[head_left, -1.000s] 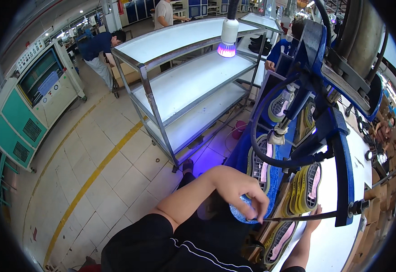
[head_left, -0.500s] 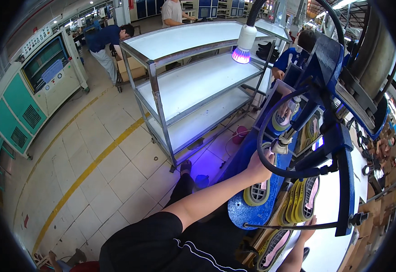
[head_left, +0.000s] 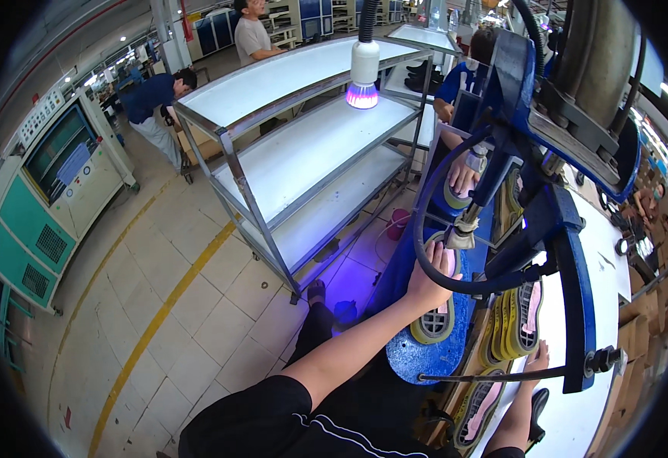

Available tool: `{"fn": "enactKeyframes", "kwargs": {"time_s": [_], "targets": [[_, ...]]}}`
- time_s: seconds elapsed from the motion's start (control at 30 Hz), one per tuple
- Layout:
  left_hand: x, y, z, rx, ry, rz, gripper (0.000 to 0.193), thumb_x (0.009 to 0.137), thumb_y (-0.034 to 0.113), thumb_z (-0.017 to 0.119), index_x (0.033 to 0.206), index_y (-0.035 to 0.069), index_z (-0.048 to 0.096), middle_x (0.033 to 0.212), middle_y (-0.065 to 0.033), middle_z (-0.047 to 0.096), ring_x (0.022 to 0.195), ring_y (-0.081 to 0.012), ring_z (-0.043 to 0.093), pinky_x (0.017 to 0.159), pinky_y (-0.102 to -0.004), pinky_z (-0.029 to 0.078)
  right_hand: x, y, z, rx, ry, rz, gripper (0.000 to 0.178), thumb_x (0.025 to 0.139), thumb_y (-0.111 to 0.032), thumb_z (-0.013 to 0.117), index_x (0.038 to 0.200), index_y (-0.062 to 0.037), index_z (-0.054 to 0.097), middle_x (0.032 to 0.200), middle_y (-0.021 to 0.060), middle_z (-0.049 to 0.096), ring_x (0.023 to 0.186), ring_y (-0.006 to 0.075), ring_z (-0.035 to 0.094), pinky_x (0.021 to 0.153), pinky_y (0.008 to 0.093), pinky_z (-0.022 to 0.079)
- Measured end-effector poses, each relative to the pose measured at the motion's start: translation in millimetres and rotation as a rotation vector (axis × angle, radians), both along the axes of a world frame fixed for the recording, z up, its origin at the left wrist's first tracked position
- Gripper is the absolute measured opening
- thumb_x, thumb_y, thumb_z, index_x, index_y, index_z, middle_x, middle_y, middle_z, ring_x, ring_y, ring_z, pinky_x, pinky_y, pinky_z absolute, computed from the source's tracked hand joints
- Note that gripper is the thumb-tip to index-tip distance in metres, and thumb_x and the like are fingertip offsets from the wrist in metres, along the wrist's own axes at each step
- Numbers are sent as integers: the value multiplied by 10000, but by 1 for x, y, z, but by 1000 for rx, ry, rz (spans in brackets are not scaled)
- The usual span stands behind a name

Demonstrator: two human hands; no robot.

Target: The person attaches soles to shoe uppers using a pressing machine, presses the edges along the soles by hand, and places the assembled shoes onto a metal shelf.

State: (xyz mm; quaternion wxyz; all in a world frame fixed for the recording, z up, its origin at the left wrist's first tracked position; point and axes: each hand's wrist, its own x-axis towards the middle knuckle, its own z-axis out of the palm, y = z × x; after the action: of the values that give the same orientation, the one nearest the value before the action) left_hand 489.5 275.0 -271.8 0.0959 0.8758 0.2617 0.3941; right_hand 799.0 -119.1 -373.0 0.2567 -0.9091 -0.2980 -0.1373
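Observation:
My left hand [head_left: 430, 281] lies over a shoe sole [head_left: 431, 327] on the blue machine plate [head_left: 425, 362], its fingers stretched across the pink upper side, close to a cloth-wrapped nozzle [head_left: 462, 233]. The sole has a yellow-green rim and a dark grid at the heel. My right hand [head_left: 537, 362] is at the near end of several stacked yellow-rimmed soles [head_left: 511, 324], fingers stretched out and partly hidden. Another sole with a pink strip [head_left: 480, 408] lies nearer to me. What looks like a mirror [head_left: 435, 169] shows a hand over a sole.
The machine's blue arm [head_left: 574, 282], black hose [head_left: 423, 206] and thin rod [head_left: 494, 377] stand around my hands. A lit purple lamp [head_left: 362, 84] hangs before a metal-framed rack [head_left: 234, 164]. A person bends by a box [head_left: 196, 145]; another person [head_left: 456, 88] works beyond the machine.
The view has shifted slightly. My left hand has come down from beside the nozzle and spread over the sole. My right hand has moved slightly up along the near end of the stack.

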Motion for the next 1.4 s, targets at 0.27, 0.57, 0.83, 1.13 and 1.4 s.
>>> {"fn": "enactKeyframes", "kwargs": {"time_s": [0.27, 0.57, 0.83, 1.13, 1.4], "targets": [[9, 4, 8, -6, 110, -33, 888, 644, 293, 868, 1368, -38, 477, 1328, -255, 540, 1333, -508, 450, 1073, -565, 430, 44, -43, -45, -273, -28, -22, 386, 1036, -132, 572, 1389, 22, 591, 1402, 217, 628, 1332, 374, 565, 1156, 412, 409], [1, 25, -6, -53, 52, -77, 633, 827, 317, 778, 1312, -33, 573, 1320, -256, 605, 1233, -453, 567, 1046, -479, 466, 0, 24, 27, 5, 348, -132, 412, 925, -376, 719, 1231, -101, 744, 1178, 204, 743, 1127, 354, 709, 971, 413, 548], [0, 1, 19, -91, 241, -115, 674, 1052, 453, 500, 1487, -60, 467, 1539, -283, 466, 1421, -463, 436, 1193, -531, 319, -166, -30, 159, 365, -75, -397, 282, 952, -254, 736, 1119, -28, 759, 1023, 177, 768, 888, 311, 738, 836, 366, 564], [-6, -11, 62, -295, 333, -189, 673, 1049, 451, 510, 1465, -77, 482, 1511, -314, 478, 1400, -472, 451, 1182, -534, 333, -196, -239, 116, 727, 2, -705, 482, 1109, -401, 491, 1342, -12, 656, 1136, 160, 759, 1009, 181, 722, 905, 296, 519], [-8, 3, 32, -216, 253, -115, 646, 1017, 415, 588, 1444, -65, 513, 1464, -327, 518, 1333, -496, 508, 1142, -556, 383, -264, -256, -25, 798, 480, -494, 406, 922, -202, 743, 1247, 31, 676, 1159, 67, 723, 1066, 176, 661, 961, 320, 499]]}}
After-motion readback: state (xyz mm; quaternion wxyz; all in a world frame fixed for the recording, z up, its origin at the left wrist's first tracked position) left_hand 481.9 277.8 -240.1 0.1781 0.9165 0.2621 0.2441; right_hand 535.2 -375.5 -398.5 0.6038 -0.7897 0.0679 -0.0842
